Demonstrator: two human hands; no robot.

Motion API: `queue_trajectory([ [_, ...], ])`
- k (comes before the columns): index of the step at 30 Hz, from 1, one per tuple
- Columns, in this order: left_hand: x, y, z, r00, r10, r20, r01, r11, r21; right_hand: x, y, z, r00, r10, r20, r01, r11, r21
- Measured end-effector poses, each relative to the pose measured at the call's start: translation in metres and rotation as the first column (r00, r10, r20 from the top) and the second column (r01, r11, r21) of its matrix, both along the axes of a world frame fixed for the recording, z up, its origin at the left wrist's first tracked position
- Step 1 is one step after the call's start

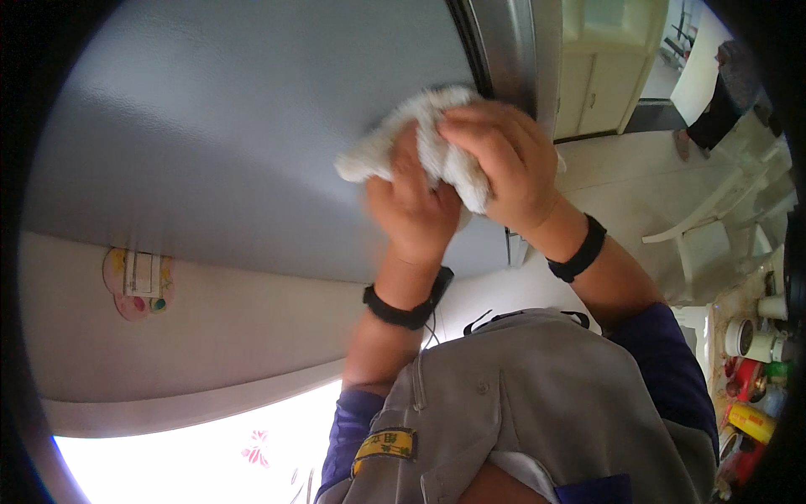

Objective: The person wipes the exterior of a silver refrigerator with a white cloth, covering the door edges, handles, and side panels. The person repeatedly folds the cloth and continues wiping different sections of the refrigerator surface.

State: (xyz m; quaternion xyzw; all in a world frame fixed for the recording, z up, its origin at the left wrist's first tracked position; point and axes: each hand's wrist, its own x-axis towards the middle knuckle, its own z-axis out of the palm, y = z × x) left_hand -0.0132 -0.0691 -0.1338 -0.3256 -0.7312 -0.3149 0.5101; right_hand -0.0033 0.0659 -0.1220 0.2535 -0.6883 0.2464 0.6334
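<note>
Both hands press a bunched white fluffy cloth (403, 138) against the grey textured side panel (252, 126) of what looks like a refrigerator, close to its dark gasket. My left hand (419, 198) grips the cloth's lower left part; it is slightly blurred. On the right, my right hand (510, 160) has its fingers bent over the cloth and hides part of it. A black band is on each wrist, the left one with a dark device.
At the right lie a white cabinet (585, 94), a person's legs (718, 107), a white chair (705, 252) and a countertop (718, 327) crowded with containers. At lower left are a decorated wall switch (141, 274) and a bright window (208, 447).
</note>
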Motion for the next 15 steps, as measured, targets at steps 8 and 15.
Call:
queue_trajectory([
  [8,0.016,-0.01,-0.066,0.94,0.028,0.341,0.013,0.993,-0.118,0.013,0.004,-0.062,0.959,0.043,0.279,-0.063,0.996,0.061],
  [15,0.004,0.004,0.045,0.999,0.019,0.03,-0.016,0.997,-0.08,0.001,0.005,0.035,0.999,0.015,0.042,-0.013,0.998,-0.056],
])
